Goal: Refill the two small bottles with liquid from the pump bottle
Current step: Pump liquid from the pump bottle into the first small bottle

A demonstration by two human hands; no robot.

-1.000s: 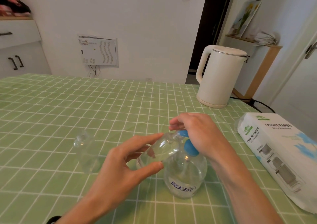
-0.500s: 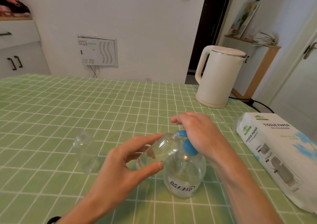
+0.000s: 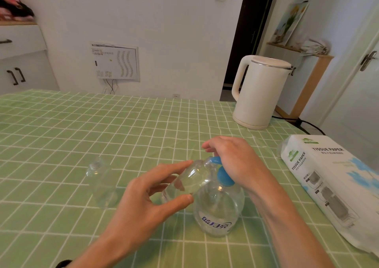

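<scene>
Pump bottle (image 3: 217,216) stood on the tabletop (image 3: 82,124) near six o'clock, right hand (image 3: 235,163) with grip curled over its blue pump. Left hand (image 3: 143,206) had its grip clamped on a tilted small bottle (image 3: 190,177), mouth at the spout; the second small bottle (image 3: 102,185) stood upright at nine o'clock

The right hand (image 3: 235,161) covers most of the blue pump head (image 3: 225,179). The tissue pack (image 3: 328,185) runs off the right edge; the far-left cabinet (image 3: 20,66) is cropped.

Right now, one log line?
left hand holds tilted small bottle at spout | right hand atop pump bottle | second small bottle upright, untouched
</scene>
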